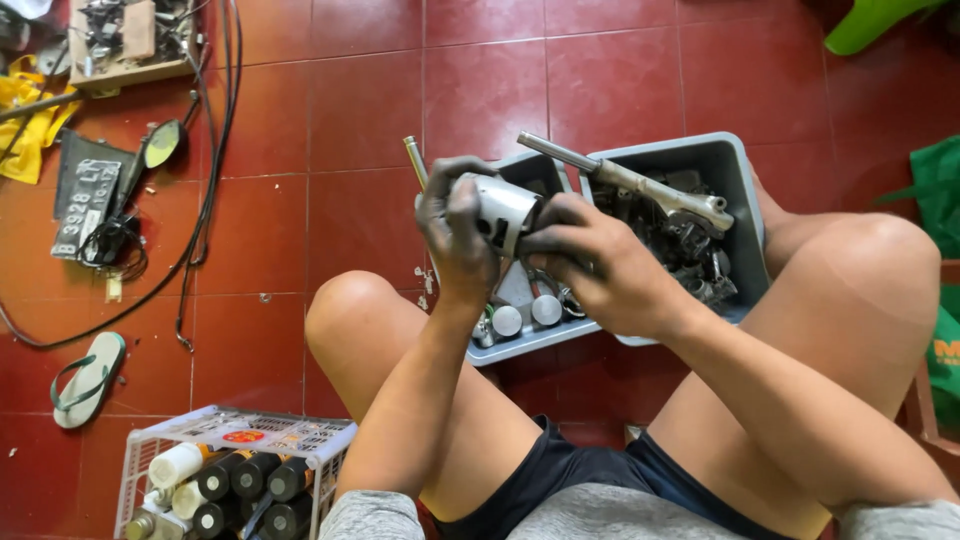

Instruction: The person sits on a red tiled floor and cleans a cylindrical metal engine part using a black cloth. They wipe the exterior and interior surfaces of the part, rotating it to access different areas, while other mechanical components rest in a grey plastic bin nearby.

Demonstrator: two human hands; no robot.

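Observation:
My left hand [456,232], smeared with dark grease, grips a silver metal piston [502,208] from its left side. Opposite it, my right hand [590,262] closes its fingers on the piston's right side and lower edge. Both hands hold the part above a grey plastic bin [735,165] that sits on the red tiled floor between my bare knees. Inside the bin lie greasy engine parts, a long metal shaft [640,182] and two round silver caps [527,315].
A white plastic crate [240,430] with black and white cylinders stands at the lower left. A green flip-flop [88,378], black cables [205,190], a mirror, a number plate and a cardboard box [125,42] of parts lie on the floor at left. Green objects sit at the right edge.

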